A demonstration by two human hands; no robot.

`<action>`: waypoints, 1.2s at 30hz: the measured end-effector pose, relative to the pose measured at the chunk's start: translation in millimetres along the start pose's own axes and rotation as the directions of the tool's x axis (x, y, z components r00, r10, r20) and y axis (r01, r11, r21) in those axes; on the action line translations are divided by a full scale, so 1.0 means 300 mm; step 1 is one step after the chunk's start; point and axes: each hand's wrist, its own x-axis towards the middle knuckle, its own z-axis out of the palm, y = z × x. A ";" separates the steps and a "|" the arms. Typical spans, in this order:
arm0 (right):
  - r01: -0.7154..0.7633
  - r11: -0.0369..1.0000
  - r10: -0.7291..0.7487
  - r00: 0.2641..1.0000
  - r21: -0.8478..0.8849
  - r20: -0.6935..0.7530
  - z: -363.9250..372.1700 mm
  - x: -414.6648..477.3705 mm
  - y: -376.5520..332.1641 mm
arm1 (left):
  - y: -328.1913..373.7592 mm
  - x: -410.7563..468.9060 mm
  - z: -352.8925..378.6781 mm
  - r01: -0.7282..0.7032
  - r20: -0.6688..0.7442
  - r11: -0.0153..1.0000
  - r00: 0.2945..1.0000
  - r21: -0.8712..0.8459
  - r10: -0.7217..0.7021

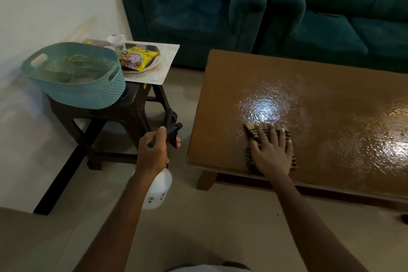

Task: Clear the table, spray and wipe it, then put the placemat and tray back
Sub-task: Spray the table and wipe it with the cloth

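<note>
The wiping step is in hand, as I judge it: the table (309, 77) is bare and its top glistens as if wet with spray. The right hand (272, 152) lies flat with straight, spread fingers and presses a striped cloth (251, 133) on the table, near its front edge and toward its left end. The left hand (154, 150) is off the table, just left of it, with the fingers curled round the neck of a spray bottle (157, 190) that hangs over the floor. The placemat (167, 62) and the tray (154, 47) wait on a stool (123, 112) well left of the table, the tray on top of the placemat, beside a basket (88, 88). The next move probably calls for pushing the cloth across the shiny top, away from the front edge and to the right, with even pressure, so that no wet part remains before the placemat returns.
</note>
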 end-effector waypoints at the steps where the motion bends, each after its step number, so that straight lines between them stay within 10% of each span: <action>1: 0.002 1.000 -0.002 1.000 0.007 0.010 0.008 0.005 -0.055 | 0.003 -0.007 -0.005 -0.004 -0.008 1.000 1.000 0.002 0.004; 12: 0.562 0.826 -0.560 0.826 -0.032 0.067 0.109 -0.152 -0.369 | -0.037 -0.041 -0.119 0.012 -0.132 0.999 0.991 0.040 -0.007; 23: 0.254 0.963 -0.259 0.964 -0.087 -0.060 -0.004 -0.116 0.118 | 0.029 0.025 -0.016 -0.026 -0.001 0.998 1.000 -0.059 0.026; 29: -0.039 0.999 0.039 0.999 0.023 0.007 0.002 -0.014 -0.044 | 0.045 -0.004 -0.025 -0.078 -0.075 0.996 0.994 -0.045 0.074; 36: 0.404 0.914 -0.405 0.910 0.026 0.092 0.080 -0.051 -0.416 | 0.022 -0.030 -0.094 -0.057 -0.226 0.998 0.972 0.023 0.060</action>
